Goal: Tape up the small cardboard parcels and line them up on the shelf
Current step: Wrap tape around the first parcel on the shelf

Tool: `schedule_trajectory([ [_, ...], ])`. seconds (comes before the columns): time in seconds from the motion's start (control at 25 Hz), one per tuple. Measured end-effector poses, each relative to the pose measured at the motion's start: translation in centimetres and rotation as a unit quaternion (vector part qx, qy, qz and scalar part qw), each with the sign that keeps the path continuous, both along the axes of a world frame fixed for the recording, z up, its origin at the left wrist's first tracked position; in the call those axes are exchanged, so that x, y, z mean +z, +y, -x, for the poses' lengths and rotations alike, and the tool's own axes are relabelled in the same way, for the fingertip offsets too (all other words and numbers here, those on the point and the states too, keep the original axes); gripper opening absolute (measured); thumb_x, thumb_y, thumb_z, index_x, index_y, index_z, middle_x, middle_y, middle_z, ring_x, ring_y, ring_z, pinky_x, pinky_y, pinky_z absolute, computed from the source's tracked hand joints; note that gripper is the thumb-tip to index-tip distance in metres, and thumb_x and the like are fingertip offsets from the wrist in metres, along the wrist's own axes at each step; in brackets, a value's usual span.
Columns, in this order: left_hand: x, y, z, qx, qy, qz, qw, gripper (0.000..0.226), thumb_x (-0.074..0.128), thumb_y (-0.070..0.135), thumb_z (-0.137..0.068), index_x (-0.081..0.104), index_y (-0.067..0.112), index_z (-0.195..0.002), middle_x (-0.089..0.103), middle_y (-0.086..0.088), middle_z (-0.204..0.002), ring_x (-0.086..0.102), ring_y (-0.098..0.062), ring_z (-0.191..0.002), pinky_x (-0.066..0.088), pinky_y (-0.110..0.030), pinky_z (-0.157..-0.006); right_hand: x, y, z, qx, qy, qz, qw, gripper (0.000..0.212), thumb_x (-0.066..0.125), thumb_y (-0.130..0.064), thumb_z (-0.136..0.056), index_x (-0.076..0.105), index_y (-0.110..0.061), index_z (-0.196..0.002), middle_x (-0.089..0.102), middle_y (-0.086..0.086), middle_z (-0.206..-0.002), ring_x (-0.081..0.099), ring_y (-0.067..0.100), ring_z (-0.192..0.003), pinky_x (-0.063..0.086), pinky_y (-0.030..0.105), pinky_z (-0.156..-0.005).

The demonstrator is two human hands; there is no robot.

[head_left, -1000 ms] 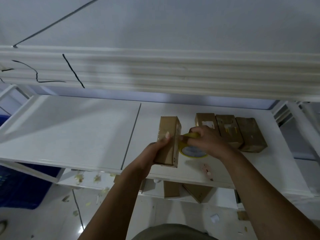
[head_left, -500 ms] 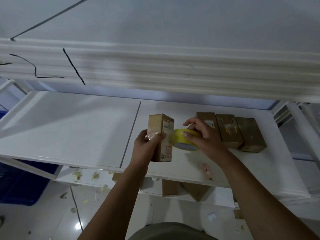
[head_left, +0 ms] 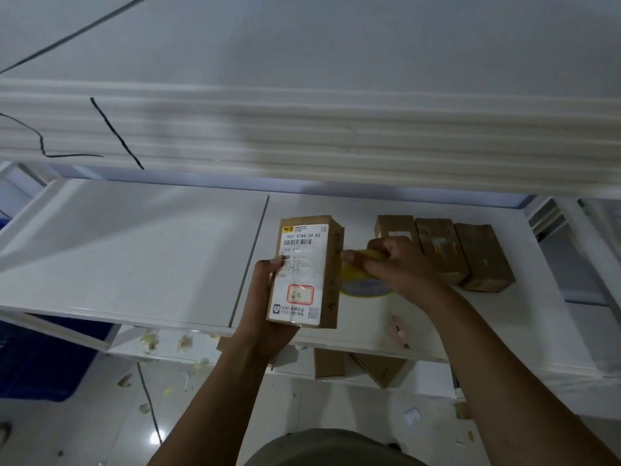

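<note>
parcel: a long brown cardboard box (head_left: 305,270) with square edges, centre of the frame, held on end over the front part of the shelf. its white printed label, with a barcode and a red-framed stamp, faces the camera. whether its lower end touches the board cannot be told.
left hand: the left hand (head_left: 268,317) grips the parcel's lower end from the left, thumb on the label's edge, the other fingers hidden behind the box.
right hand: the right hand (head_left: 400,267) is curled round a tape roll, knuckles up, just right of the parcel.
tape roll: a yellow ring (head_left: 356,277) with a pale core, close against the parcel's right side and mostly covered by the fingers.
shelf: smooth white boards (head_left: 134,250) with a straight seam (head_left: 252,257) just left of the parcel. the left board is bare and wide, and its front edge runs across the lower half of the frame.
row of three parcels: matching brown boxes (head_left: 440,253) lying flat side by side at centre right, touching one another, just behind the right hand.
upper shelf: a ribbed white edge (head_left: 302,136) overhangs the work and limits the room above, with a black cable (head_left: 114,132) across it at upper left.
nearby: a small pink object (head_left: 398,329) lies near the front edge under the right forearm.
below: cardboard boxes (head_left: 329,363) on a lower shelf, a blue crate (head_left: 43,358) at lower left, and pale scraps on the glossy floor (head_left: 161,391).
</note>
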State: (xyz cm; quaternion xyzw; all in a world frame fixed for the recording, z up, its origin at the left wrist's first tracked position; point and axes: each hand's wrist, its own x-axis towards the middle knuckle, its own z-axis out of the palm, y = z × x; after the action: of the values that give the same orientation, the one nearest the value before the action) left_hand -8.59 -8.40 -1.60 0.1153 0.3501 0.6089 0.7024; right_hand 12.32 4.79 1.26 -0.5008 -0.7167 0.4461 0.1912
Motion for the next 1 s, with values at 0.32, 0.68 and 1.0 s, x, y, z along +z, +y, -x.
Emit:
schedule_trajectory([
  [0.32,0.7,1.3,0.6,-0.040,0.279,0.069,0.957,0.057,0.042,0.055,-0.107,0.066,0.011,-0.134,0.081,-0.010,-0.102,0.080,-0.026,-0.090,0.064,-0.040,-0.082,0.5,-1.1,0.7,-0.016,0.088,0.031,0.996,0.072,0.081,-0.073,-0.069,0.051,-0.008,-0.061,0.039,0.004,-0.062,0.046,0.009,-0.058,0.034,0.024,-0.059],
  [0.68,3.1,1.4,-0.7,-0.074,0.432,0.032,0.898,0.083,0.077,0.072,-0.067,0.060,0.025,-0.133,0.080,0.001,-0.102,0.081,-0.013,-0.087,0.061,-0.022,-0.062,2.1,-2.2,0.4,0.018,0.003,-0.051,0.999,0.068,0.063,-0.081,-0.071,0.050,-0.015,-0.060,0.038,-0.009,-0.053,0.040,0.004,-0.052,0.032,0.029,-0.058],
  [1.0,1.5,0.6,0.4,0.024,0.151,-0.005,0.988,0.054,0.071,0.049,-0.090,0.070,0.012,-0.130,0.072,-0.017,-0.112,0.072,-0.031,-0.096,0.060,-0.043,-0.080,2.1,-1.5,-2.3,0.034,0.064,-0.056,0.996,0.070,0.068,-0.072,-0.083,0.045,-0.010,-0.059,0.034,-0.002,-0.058,0.038,0.004,-0.053,0.031,0.014,-0.052],
])
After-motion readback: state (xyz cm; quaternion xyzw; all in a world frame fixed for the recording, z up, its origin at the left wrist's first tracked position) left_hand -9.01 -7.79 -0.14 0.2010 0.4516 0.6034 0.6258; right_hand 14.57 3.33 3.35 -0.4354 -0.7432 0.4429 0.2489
